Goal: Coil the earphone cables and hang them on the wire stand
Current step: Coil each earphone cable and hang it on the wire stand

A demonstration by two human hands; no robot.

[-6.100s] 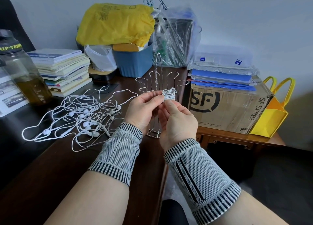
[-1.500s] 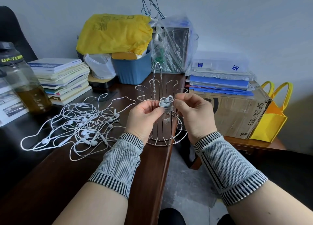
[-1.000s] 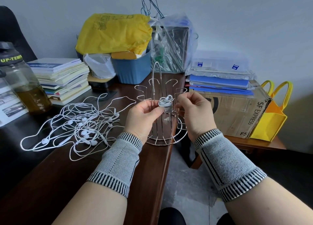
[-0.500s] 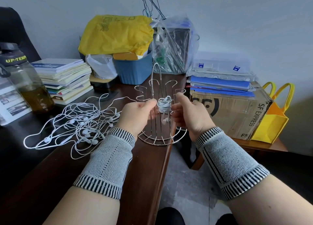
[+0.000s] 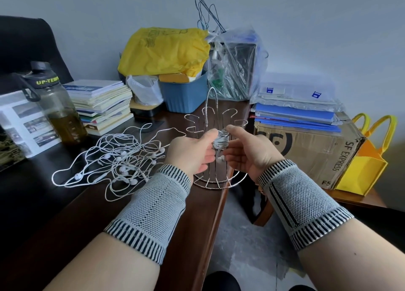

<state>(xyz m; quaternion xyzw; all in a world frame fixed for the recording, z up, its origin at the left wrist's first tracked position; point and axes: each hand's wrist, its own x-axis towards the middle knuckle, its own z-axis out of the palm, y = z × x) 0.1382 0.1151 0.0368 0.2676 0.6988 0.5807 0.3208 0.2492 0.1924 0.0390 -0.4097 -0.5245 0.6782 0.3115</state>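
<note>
Coil [image 5: 221, 140] of white earphone cable sits between my two hands, just in front of the wire stand [image 5: 215, 150]. I pinch it from the left with my left hand [image 5: 190, 152], thumb on top and fingers curled under, and from the right with my right hand [image 5: 248, 152], its forefinger hooked over the top. One earbud [image 5: 220, 158] hangs below the coil. I cannot tell whether the coil touches the stand's hooks. The stand is upright near the desk [image 5: 92, 211] edge. Left of it lies a loose tangle [image 5: 116, 159] of more earphones. Beyond are books [image 5: 103, 102], a bottle [image 5: 59, 106] and a blue bin [image 5: 186, 93]; a box [image 5: 311, 152] stands to the right.
</note>
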